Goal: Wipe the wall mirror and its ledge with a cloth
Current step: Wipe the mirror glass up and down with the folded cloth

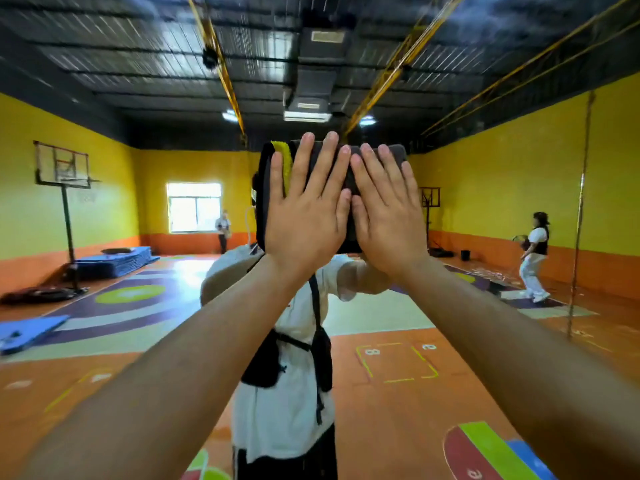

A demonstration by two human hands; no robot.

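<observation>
The wall mirror (450,209) fills nearly the whole view and reflects a gym hall with yellow and orange walls. A folded dark grey cloth (391,155) with a yellow edge lies flat against the glass at head height. My left hand (306,209) and my right hand (384,213) press side by side on the cloth, fingers straight and pointing up. Both arms reach up from the bottom corners. My own reflection in a white shirt with a black strap bag shows below the hands. The ledge is not in view.
A vertical seam between mirror panels (580,216) runs down the right side. The reflection shows a basketball stand (65,188), blue mats (114,259), a window, and two people standing far off in the hall.
</observation>
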